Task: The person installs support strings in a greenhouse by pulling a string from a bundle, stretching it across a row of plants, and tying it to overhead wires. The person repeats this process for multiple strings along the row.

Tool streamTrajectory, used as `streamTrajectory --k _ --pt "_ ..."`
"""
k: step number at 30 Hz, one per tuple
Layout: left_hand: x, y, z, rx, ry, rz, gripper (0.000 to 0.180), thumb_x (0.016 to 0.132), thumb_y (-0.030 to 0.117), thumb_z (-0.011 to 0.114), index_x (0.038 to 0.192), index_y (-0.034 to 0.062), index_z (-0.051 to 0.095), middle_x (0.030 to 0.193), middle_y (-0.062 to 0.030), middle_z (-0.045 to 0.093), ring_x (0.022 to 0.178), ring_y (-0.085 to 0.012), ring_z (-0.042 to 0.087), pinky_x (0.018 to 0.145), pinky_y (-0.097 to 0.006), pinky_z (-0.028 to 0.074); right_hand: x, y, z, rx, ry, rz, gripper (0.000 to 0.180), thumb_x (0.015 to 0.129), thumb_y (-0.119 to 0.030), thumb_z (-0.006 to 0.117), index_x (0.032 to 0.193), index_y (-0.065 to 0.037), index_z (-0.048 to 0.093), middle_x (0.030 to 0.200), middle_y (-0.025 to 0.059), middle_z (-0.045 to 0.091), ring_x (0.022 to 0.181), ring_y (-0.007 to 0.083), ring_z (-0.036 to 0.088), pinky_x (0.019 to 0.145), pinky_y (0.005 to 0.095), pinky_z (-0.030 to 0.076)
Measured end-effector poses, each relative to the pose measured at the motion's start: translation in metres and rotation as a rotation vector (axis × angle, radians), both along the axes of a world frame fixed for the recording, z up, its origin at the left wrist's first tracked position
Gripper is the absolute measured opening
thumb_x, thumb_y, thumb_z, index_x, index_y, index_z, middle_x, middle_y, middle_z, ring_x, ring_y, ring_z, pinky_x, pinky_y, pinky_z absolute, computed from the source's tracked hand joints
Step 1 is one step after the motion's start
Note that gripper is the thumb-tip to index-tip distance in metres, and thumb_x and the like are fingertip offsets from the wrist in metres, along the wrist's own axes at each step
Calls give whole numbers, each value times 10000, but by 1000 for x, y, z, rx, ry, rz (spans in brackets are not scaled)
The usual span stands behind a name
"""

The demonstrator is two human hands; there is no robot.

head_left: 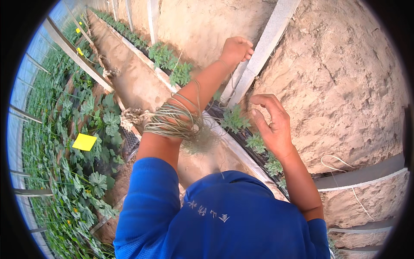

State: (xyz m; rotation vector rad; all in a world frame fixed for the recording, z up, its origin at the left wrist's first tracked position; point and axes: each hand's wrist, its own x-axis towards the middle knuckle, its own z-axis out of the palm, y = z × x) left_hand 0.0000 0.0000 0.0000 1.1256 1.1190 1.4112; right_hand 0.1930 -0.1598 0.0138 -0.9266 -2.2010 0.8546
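Note:
My left hand (236,51) is reached out ahead, its fingers curled, beside a pale slanting post (268,47). Whether anything is inside its fingers cannot be made out. Many loops of thin greenish twine (172,118) are wound round my left forearm, and loose ends hang off them in a blurred tangle. Nearer to me, my right hand (275,127) is raised to the right of the post's foot. Its thumb and forefinger are bent with a gap between them, and nothing shows in it. Leafy young plants (234,118) grow in a row below both hands.
A rough earthen wall (336,82) rises on the right, with a pale cord (340,162) lying against it. A concrete edging (133,49) runs along the dirt path (116,64). Dense leafy crops (82,172) and a yellow square card (84,142) are on the left.

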Motion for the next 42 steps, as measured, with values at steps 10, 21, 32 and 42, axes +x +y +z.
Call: streamTrajectory --k 10,21,32,42 --pt "31 -8 11 230 418 38 180 842 106 545 937 3 657 724 -88 658 557 -142 586 553 -285 489 -57 26 -25 -735 693 -14 703 836 -563 613 1265 -31 449 1163 168 548 1103 239 512 919 380 401" --pt "27 -55 14 245 1093 -44 267 859 185 563 1082 52 623 971 -157 679 839 -258 667 749 -361 504 0 97 -5 -1030 1249 215 187 944 -191 532 989 -15 575 772 64 628 718 144 590 622 253 482" --pt "-47 -106 126 308 205 -474 276 964 169 506 1183 13 571 982 -100 667 806 -166 645 747 -259 521 203 176 -31 -534 1549 -530 251 1024 -135 218 1064 62 367 1278 370 423 1192 460 479 946 489 518" --pt "-74 -144 31 -67 356 -613 348 928 232 561 1213 32 568 1024 -74 665 903 -137 626 804 -274 504 249 103 63 -304 907 -447 271 1016 -137 319 825 -25 476 1376 320 376 1330 379 354 1114 422 347"
